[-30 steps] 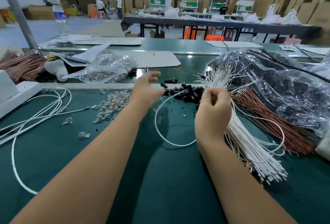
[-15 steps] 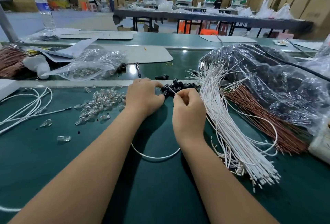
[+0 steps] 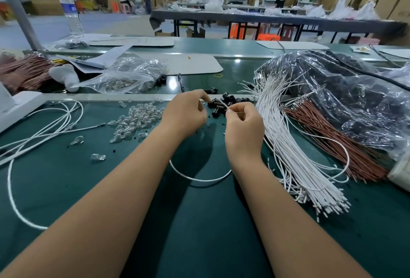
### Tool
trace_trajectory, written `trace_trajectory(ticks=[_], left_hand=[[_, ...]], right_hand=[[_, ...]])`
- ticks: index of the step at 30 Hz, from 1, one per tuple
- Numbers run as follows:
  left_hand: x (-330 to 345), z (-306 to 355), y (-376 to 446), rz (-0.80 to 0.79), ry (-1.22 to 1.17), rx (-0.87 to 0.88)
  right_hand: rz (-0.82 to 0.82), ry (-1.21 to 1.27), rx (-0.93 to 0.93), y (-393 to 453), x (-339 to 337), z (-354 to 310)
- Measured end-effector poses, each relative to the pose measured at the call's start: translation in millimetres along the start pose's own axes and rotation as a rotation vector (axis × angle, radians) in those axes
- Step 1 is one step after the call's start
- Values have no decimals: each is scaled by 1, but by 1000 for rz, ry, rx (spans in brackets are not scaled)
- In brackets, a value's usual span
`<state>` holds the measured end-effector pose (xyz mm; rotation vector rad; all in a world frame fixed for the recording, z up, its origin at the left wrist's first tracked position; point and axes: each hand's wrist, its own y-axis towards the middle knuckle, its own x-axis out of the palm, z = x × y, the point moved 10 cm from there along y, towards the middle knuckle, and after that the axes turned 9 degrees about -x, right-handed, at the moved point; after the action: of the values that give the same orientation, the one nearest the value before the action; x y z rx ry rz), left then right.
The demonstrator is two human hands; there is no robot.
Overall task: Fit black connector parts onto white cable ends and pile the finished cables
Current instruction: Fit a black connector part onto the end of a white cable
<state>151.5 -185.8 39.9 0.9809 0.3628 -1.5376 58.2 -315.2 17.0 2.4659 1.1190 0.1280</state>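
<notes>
From the head view, your right hand (image 3: 243, 124) pinches the white cable (image 3: 199, 179) end; your left hand (image 3: 185, 114), fingers curled, pinches something I cannot make out beside the black connector parts (image 3: 226, 100). A skewed push could bend the tip.

The left hand (image 3: 185, 112) hides its fingertips; whether they pinch a black connector is unclear.

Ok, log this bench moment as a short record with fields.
left hand: fingers curled at the black connector parts; a part in its grip cannot be told
right hand: pinches white cable end
cable run: loops down between the forearms
unfinished stock: white cable bundle to the right
left side: loose white cables
surface: green bench
</notes>
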Motion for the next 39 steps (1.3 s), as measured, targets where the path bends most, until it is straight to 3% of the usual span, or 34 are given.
trace_trajectory(ticks=[6,13,17,19,24,26,39], left_hand=[[32,5,2,-142,39,-92],[16,3,-3,33,10,-78],[-15,-11,-13,143,-213,-71],[-23,-26,-22,119,-388,-118],[-18,-60,-46,-55,-1255,-346],[-21,-66,-51,-33,-1403,-387],[-16,-46,-62,-119,-1395,-386]], right_hand=[[98,51,76,1,-17,12],[51,11,34,3,-8,10],[12,-3,10,4,-4,6],[-37,-13,-46,2,2,-2],[-208,-62,-195,-10,20,-22],[-243,-68,-227,-14,23,-25],[-278,-66,-308,-17,23,-34]])
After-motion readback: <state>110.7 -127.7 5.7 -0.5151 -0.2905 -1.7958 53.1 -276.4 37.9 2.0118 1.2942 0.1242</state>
